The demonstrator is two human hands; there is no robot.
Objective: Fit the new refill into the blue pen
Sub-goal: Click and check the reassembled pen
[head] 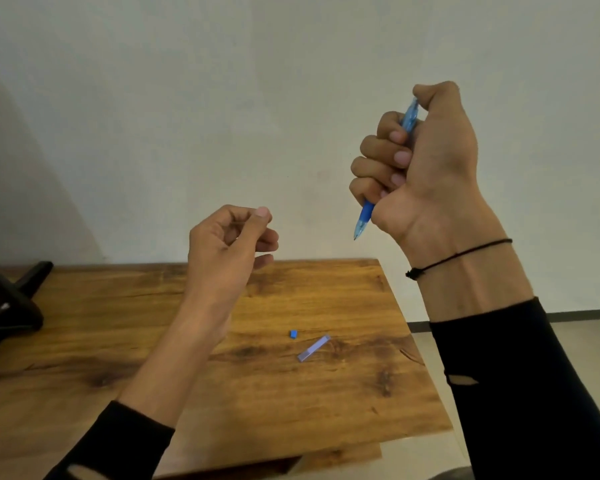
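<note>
My right hand is raised high in a fist around the blue pen. The pen points tip down, its blue grip and metal tip sticking out below the fist, and my thumb presses on its top end. My left hand hovers lower and to the left, above the table, fingers loosely curled with thumb and forefinger pinched; I cannot tell if anything is between them. A small blue cap piece and a short pale tube lie on the wooden table.
A black object sits at the table's left edge. The table's right edge runs diagonally near my right forearm, with pale floor beyond. A plain wall rises behind the table.
</note>
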